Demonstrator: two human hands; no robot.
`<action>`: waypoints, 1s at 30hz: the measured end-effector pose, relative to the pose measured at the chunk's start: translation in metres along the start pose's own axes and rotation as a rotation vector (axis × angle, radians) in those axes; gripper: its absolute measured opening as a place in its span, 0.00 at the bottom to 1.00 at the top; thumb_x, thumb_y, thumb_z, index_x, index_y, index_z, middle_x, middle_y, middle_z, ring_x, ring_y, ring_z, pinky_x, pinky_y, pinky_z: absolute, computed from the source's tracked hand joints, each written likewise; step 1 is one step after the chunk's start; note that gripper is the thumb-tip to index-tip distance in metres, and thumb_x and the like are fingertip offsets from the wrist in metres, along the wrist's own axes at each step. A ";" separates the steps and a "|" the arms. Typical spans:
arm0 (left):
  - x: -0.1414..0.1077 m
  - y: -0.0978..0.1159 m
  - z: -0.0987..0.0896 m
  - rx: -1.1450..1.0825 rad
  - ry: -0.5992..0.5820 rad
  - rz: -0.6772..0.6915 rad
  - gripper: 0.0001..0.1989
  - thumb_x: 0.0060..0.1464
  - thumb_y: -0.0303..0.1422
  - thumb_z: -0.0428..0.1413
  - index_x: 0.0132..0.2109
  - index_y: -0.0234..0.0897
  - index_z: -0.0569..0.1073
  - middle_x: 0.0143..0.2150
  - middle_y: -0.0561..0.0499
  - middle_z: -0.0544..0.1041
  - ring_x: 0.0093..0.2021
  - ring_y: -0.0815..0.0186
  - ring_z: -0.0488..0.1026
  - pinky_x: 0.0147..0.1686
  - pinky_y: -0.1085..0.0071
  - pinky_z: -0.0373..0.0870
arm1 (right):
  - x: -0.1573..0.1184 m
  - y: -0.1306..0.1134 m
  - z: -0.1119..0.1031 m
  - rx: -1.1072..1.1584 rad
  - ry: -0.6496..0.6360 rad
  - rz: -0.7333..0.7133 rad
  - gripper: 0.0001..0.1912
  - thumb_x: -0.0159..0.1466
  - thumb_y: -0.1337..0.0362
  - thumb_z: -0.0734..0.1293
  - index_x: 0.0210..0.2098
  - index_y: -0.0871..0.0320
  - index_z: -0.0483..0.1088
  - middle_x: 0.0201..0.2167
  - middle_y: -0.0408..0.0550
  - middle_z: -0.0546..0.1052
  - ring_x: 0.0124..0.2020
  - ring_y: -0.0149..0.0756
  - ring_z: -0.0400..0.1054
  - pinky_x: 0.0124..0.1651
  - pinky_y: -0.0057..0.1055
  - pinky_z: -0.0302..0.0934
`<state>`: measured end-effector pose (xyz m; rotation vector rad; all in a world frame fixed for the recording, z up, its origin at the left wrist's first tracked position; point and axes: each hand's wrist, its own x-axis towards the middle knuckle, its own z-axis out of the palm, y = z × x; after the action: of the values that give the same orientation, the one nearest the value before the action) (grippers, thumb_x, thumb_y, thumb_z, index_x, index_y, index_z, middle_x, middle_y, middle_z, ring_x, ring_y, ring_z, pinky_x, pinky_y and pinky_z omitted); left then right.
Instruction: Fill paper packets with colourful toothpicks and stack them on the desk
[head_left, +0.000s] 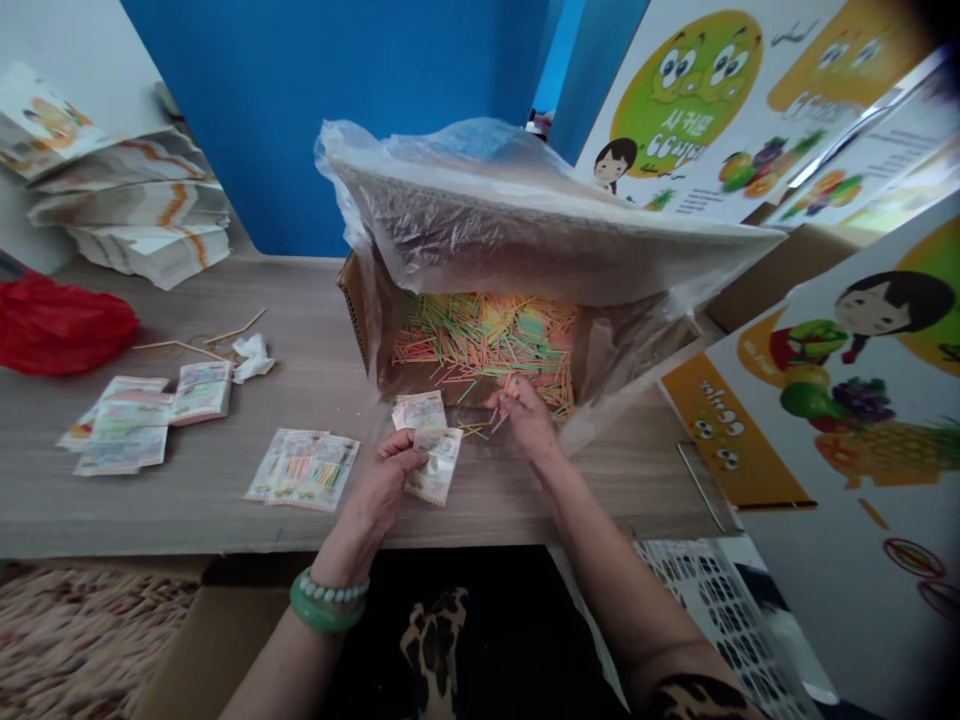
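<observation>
My left hand (381,490) grips a small printed packet (436,467) just above the wooden table (315,370); a second packet (420,408) lies just behind it. My right hand (525,415) reaches into the mouth of a cardboard box (358,315) lying on its side, fingers pinched on a few thin coloured sticks (510,386). The box is lined with a clear plastic bag (525,220) and holds a heap of pink, green and yellow sticks (480,335). A few loose sticks lie on the table between my hands.
Filled packets (304,468) lie left of my hand, more packets (139,418) further left. A red bag (60,325), crumpled tissue (251,355) and stacked printed sheets (127,205) sit at the far left. Cartoon fruit posters (825,400) stand right; a white basket (720,610) is below.
</observation>
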<state>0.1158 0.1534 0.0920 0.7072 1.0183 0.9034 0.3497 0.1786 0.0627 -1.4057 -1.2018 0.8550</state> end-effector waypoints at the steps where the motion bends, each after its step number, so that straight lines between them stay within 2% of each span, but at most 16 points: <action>1: -0.001 0.000 0.000 0.003 0.010 0.002 0.12 0.32 0.31 0.65 0.29 0.33 0.74 0.25 0.53 0.75 0.25 0.70 0.69 0.26 0.76 0.64 | -0.009 0.004 0.009 0.066 -0.030 0.033 0.15 0.61 0.53 0.61 0.44 0.54 0.65 0.31 0.45 0.76 0.33 0.37 0.69 0.36 0.33 0.64; 5: -0.003 -0.002 0.001 -0.049 -0.022 0.009 0.15 0.32 0.27 0.66 0.26 0.34 0.66 0.33 0.50 0.79 0.30 0.67 0.73 0.28 0.75 0.66 | -0.034 0.017 0.027 0.039 -0.071 0.120 0.12 0.59 0.54 0.62 0.37 0.54 0.65 0.31 0.44 0.74 0.30 0.35 0.65 0.31 0.30 0.63; 8: -0.003 -0.005 0.005 -0.049 -0.051 0.021 0.19 0.33 0.28 0.67 0.26 0.36 0.62 0.27 0.53 0.75 0.26 0.70 0.71 0.25 0.76 0.64 | -0.041 0.019 0.027 -0.006 -0.071 0.107 0.09 0.60 0.56 0.61 0.37 0.53 0.65 0.32 0.43 0.74 0.29 0.33 0.64 0.31 0.30 0.62; 10: -0.002 -0.007 0.008 -0.043 -0.071 0.040 0.18 0.35 0.29 0.68 0.31 0.36 0.67 0.26 0.55 0.74 0.26 0.69 0.71 0.27 0.75 0.66 | -0.044 0.016 0.027 -0.044 -0.093 0.089 0.10 0.62 0.55 0.60 0.39 0.53 0.66 0.32 0.42 0.75 0.29 0.33 0.65 0.33 0.30 0.62; 13: 0.000 -0.007 0.012 0.000 -0.094 0.068 0.20 0.36 0.31 0.68 0.39 0.35 0.74 0.32 0.51 0.77 0.30 0.67 0.72 0.32 0.71 0.70 | -0.051 0.010 0.029 -0.083 -0.077 0.049 0.12 0.65 0.53 0.58 0.41 0.53 0.66 0.33 0.43 0.75 0.29 0.33 0.66 0.34 0.30 0.61; 16: -0.001 -0.007 0.012 0.055 -0.084 0.058 0.17 0.37 0.35 0.68 0.36 0.33 0.77 0.32 0.49 0.77 0.31 0.66 0.71 0.34 0.71 0.70 | -0.053 0.007 0.029 -0.098 -0.029 0.006 0.11 0.64 0.54 0.58 0.38 0.53 0.66 0.32 0.44 0.74 0.32 0.34 0.66 0.36 0.30 0.61; 20: -0.007 -0.006 0.007 0.124 -0.051 0.050 0.16 0.37 0.38 0.67 0.34 0.33 0.79 0.32 0.48 0.78 0.31 0.66 0.70 0.33 0.70 0.69 | -0.044 0.009 0.021 -0.034 0.035 0.023 0.10 0.63 0.55 0.59 0.38 0.54 0.64 0.33 0.45 0.75 0.31 0.34 0.65 0.36 0.31 0.61; 23: -0.013 -0.006 -0.001 0.233 -0.143 -0.032 0.14 0.37 0.36 0.66 0.34 0.34 0.80 0.32 0.48 0.78 0.31 0.65 0.71 0.33 0.71 0.67 | -0.033 0.007 0.012 -0.084 0.088 0.032 0.11 0.65 0.56 0.56 0.41 0.55 0.63 0.34 0.46 0.75 0.31 0.34 0.66 0.38 0.32 0.62; 25: -0.016 -0.010 -0.004 0.321 -0.267 -0.099 0.11 0.39 0.34 0.64 0.33 0.34 0.80 0.29 0.49 0.77 0.28 0.65 0.70 0.31 0.71 0.66 | -0.029 0.000 0.009 -0.298 -0.033 0.002 0.11 0.66 0.60 0.56 0.43 0.55 0.65 0.37 0.48 0.76 0.37 0.36 0.69 0.44 0.33 0.62; 27: -0.019 -0.016 -0.005 0.420 -0.382 -0.105 0.07 0.42 0.33 0.62 0.31 0.35 0.80 0.26 0.49 0.75 0.26 0.66 0.68 0.28 0.72 0.63 | -0.030 -0.008 0.010 -0.591 -0.247 -0.059 0.13 0.67 0.65 0.55 0.45 0.56 0.67 0.42 0.51 0.77 0.44 0.38 0.70 0.49 0.35 0.62; 29: -0.018 -0.023 -0.003 0.524 -0.433 -0.011 0.05 0.46 0.32 0.59 0.27 0.36 0.78 0.29 0.47 0.77 0.30 0.63 0.71 0.30 0.70 0.64 | -0.034 -0.015 0.015 -0.871 -0.445 -0.113 0.15 0.68 0.68 0.54 0.46 0.57 0.69 0.46 0.55 0.77 0.48 0.41 0.71 0.51 0.36 0.61; 30: -0.017 -0.026 -0.001 0.576 -0.439 0.064 0.05 0.47 0.31 0.58 0.26 0.37 0.76 0.33 0.46 0.79 0.36 0.59 0.73 0.34 0.69 0.66 | -0.036 -0.018 0.018 -0.983 -0.504 -0.119 0.15 0.68 0.69 0.53 0.47 0.58 0.69 0.46 0.57 0.77 0.48 0.42 0.71 0.50 0.36 0.61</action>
<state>0.1183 0.1260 0.0766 1.3620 0.8593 0.4640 0.3200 0.1475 0.0731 -1.8940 -2.2606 0.5410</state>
